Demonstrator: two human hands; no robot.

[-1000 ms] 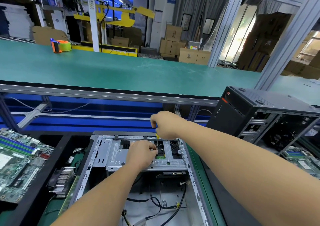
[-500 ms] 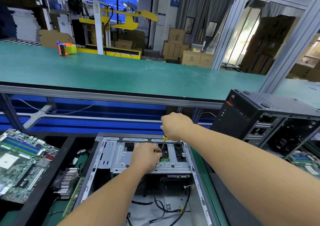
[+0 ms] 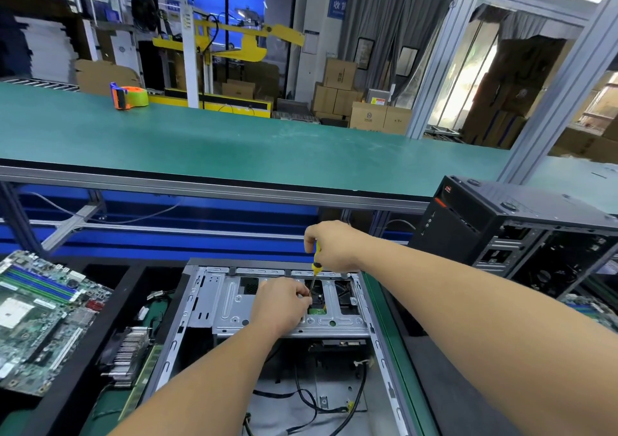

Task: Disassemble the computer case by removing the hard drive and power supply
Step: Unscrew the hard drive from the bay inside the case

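Two hands: both work at the silver metal drive cage (image 3: 287, 305).
Right hand (image 3: 334, 246): fist clenched round the yellow-handled screwdriver (image 3: 315, 261), its shaft angled down into the cage.
Left hand (image 3: 281, 305): fingertips pinch at the screwdriver's tip.
Open grey computer case (image 3: 197, 305): lies flat, holding the cage.
Green motherboard (image 3: 36, 315): well left of the cage.
Black tower case (image 3: 475, 221): right of the cage.

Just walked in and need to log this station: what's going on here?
A person is taking apart an open computer case. The right hand grips a yellow screwdriver, tip down in the metal drive cage. The left hand pinches near the tip. A loose circuit board lies at left.
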